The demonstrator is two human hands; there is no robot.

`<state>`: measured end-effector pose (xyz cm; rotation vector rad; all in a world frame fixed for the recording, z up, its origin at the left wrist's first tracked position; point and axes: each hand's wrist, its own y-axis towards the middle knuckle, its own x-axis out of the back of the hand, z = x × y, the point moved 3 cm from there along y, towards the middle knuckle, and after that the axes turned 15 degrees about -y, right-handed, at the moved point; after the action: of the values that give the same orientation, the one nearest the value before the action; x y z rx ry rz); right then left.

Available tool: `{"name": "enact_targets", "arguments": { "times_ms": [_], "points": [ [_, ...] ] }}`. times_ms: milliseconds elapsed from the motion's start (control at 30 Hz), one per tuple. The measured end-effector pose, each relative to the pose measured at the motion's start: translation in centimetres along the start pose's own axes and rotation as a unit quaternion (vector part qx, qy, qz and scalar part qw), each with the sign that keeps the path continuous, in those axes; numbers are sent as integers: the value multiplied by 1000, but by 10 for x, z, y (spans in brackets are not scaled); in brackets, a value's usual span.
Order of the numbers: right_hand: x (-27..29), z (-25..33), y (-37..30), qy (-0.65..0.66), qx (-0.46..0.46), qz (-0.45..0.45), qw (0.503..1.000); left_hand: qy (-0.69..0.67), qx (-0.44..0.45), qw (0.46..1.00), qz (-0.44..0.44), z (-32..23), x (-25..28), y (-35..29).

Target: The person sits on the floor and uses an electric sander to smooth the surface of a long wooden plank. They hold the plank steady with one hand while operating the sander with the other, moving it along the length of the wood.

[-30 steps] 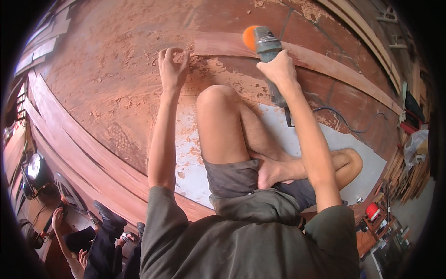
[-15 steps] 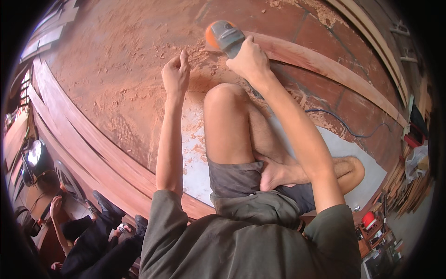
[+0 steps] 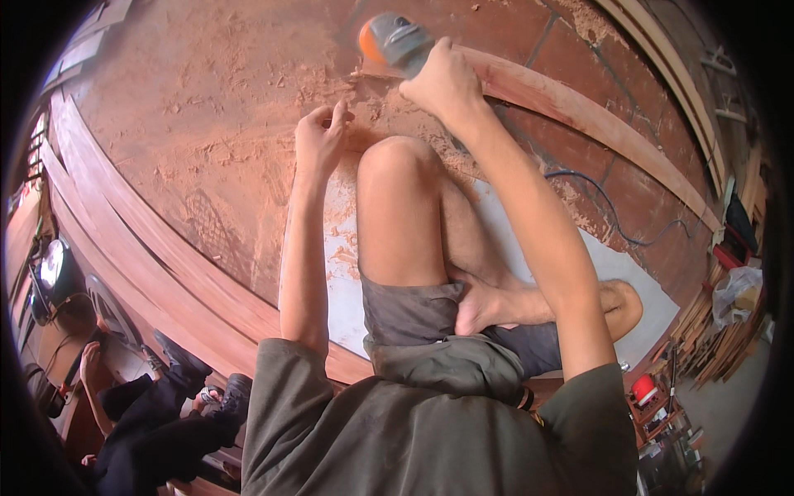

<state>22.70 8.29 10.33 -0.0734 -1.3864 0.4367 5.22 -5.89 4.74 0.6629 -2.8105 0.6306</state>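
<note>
My right hand (image 3: pixel 447 85) is closed around the rear of an orange-and-grey handheld power tool (image 3: pixel 400 43), its exact kind unclear. The tool is over the left end of a long reddish plank (image 3: pixel 571 112); whether it touches the wood I cannot tell. To the left, my left hand (image 3: pixel 321 139) hovers over the dusty floor beside my raised knee. Its fingers are loosely bent and apart, with nothing visible in them. Wood shavings (image 3: pixel 273 99) cover the floor around both hands.
A dark cord (image 3: pixel 608 194) curves over the tiles on the right. Long planks (image 3: pixel 149 223) lie along the left, and thin strips (image 3: pixel 719 331) are piled at right. A seated person's dark trousers (image 3: pixel 157 430) show at lower left. Under my legs is a pale sheet (image 3: pixel 641 285).
My right hand and the power tool have shifted slightly farther away from me. My left hand has come a little nearer, and its fingers have loosened apart.
</note>
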Motion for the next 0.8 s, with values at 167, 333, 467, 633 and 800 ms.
{"name": "enact_targets", "arguments": {
  "times_ms": [167, 333, 467, 633, 800],
  "points": [
    [-4, 8, -9, 20, 30, 24, 999, -47, -33, 998, -29, -8, -21, -25],
    [0, 0, -13, -13, 14, 35, 999, -188, -33, 978, -83, 4, -23, -22],
    [2, -17, -5, -8, 1, 11, 1000, -139, -88, 971, -173, -13, -25, -35],
    [-5, -12, -30, -2, 3, 38, 999, -143, -128, 969, -156, -4, -28, -27],
    [11, -23, -16, 5, -19, 26, 999, -156, -118, 973, -123, 1, -29, -30]
  ]
}}
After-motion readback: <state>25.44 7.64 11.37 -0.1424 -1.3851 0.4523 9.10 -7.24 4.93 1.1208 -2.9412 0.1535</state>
